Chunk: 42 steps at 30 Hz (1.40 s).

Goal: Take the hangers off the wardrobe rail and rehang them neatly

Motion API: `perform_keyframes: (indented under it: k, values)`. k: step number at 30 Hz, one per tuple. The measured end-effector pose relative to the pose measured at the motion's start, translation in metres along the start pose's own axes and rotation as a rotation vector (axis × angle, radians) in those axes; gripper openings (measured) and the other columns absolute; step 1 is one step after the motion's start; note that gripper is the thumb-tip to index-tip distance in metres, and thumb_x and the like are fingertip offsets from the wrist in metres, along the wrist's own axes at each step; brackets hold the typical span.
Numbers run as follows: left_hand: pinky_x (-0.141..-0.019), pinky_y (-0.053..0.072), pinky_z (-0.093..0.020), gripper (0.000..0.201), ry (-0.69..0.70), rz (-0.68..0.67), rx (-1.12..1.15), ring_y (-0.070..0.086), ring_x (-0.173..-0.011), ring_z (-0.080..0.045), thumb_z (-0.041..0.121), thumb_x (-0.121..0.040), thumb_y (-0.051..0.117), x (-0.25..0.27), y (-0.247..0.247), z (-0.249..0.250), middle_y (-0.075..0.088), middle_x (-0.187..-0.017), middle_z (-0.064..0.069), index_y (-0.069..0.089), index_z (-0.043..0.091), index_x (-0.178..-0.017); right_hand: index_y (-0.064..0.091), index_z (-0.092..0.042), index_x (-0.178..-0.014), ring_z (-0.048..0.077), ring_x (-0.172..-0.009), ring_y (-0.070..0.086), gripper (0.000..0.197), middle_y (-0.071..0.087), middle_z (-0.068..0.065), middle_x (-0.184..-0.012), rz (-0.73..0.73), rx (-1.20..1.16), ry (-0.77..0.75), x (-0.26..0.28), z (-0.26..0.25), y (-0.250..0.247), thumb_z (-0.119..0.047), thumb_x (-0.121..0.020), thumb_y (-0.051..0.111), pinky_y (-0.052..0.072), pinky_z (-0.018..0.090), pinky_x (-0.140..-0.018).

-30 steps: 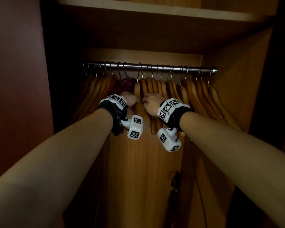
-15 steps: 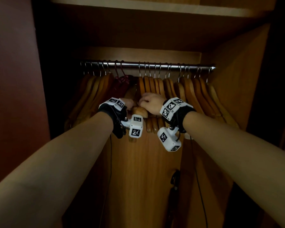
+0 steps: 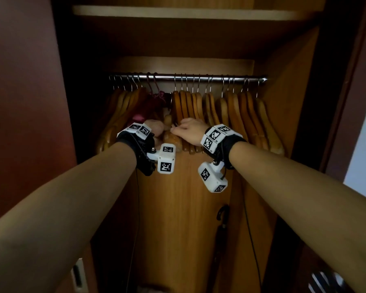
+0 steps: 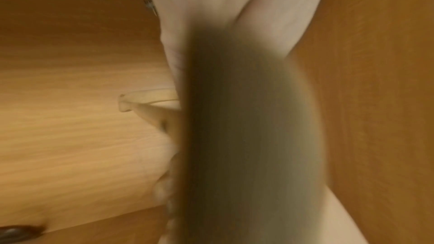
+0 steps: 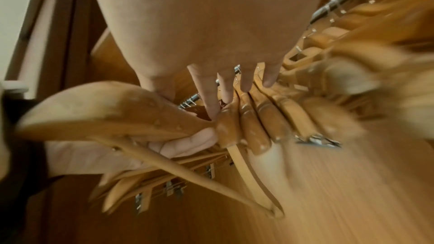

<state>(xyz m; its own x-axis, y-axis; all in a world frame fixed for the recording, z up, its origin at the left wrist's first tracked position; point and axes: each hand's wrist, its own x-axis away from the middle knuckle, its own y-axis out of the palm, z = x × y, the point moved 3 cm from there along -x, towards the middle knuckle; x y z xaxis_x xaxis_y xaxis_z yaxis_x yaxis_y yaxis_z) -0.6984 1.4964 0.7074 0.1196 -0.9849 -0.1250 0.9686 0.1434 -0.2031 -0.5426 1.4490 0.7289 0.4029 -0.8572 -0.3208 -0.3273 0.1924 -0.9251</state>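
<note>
A steel rail [image 3: 199, 77] carries wooden hangers in a left group [image 3: 123, 115] and a right group [image 3: 230, 115], with a gap between them. My left hand [image 3: 154, 129] grips one wooden hanger [image 3: 172, 139] below the rail, in front of the gap. The right wrist view shows that hanger [image 5: 105, 110] with my left thumb [image 5: 187, 144] curled under it. My right hand [image 3: 188, 130] rests on the right group, with its straight fingers [image 5: 211, 96] touching the hanger shoulders [image 5: 253, 129]. The left wrist view is blurred, with a dark shape across the palm [image 4: 211, 6].
Two dark red padded hangers [image 3: 154, 96] hang beside the gap. A shelf [image 3: 178, 12] runs above the rail. The wardrobe's side walls and the open door [image 3: 25, 102] close in on both sides. A black umbrella [image 3: 221, 218] leans low against the back panel.
The hanger in my left hand has come down and forward out of the row, leaving a gap on the rail. My right hand stays on the neighbouring hangers.
</note>
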Motion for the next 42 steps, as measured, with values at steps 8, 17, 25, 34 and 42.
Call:
perform_keyframes:
  k: [8,17,25,34,42]
  values:
    - [-0.083,0.054,-0.056,0.034,-0.022,0.097,0.311,0.067,-0.096,-0.035,-0.001,-0.077,0.069,0.101,0.014,-0.001,0.067,-0.108,-0.017,0.061,0.017,-0.106,0.074,-0.024,-0.104,0.027,-0.120,0.046,0.053,0.060,0.003,-0.119,-0.034,-0.065,0.041,0.066,-0.007,-0.006,-0.063,-0.091,0.041,0.038,0.034,-0.090]
    - [-0.061,0.054,-0.035,0.047,0.097,0.122,0.408,0.063,-0.082,-0.023,-0.007,-0.082,0.064,0.187,0.025,0.017,0.061,-0.098,-0.009,0.047,0.019,-0.117,0.055,-0.013,-0.122,0.024,-0.092,0.069,0.039,0.065,0.011,-0.115,-0.235,-0.774,0.138,0.146,-0.037,-0.022,-0.028,-0.089,0.066,0.059,0.036,-0.077]
    - [-0.046,0.047,-0.021,0.041,0.152,0.140,0.304,0.058,-0.067,-0.016,0.002,-0.087,0.061,0.237,0.006,0.037,0.061,-0.096,-0.009,0.049,0.017,-0.123,0.041,-0.012,-0.139,0.027,-0.089,0.073,0.066,0.070,0.018,-0.107,-0.142,-0.889,0.243,0.179,-0.091,-0.047,-0.010,-0.080,0.071,0.061,0.045,-0.074]
    - [-0.057,0.051,-0.014,0.049,0.122,-0.055,0.110,0.054,-0.075,-0.004,0.005,-0.094,0.055,0.301,-0.035,0.023,0.055,-0.106,0.000,0.041,0.012,-0.140,0.056,-0.013,-0.122,0.035,-0.104,0.062,0.080,0.062,0.018,-0.116,0.038,-0.764,0.337,0.221,-0.150,-0.024,-0.009,-0.044,0.073,0.054,0.054,-0.090]
    - [-0.090,0.054,-0.042,0.072,0.287,0.237,-0.105,0.060,-0.105,-0.024,0.035,-0.071,0.075,0.318,-0.089,0.036,0.057,-0.117,-0.004,0.044,0.015,-0.133,0.052,-0.018,-0.125,0.023,-0.090,0.054,0.055,0.054,0.000,-0.096,0.193,-0.356,0.429,0.258,-0.159,-0.029,-0.006,-0.072,0.065,0.049,0.035,-0.070]
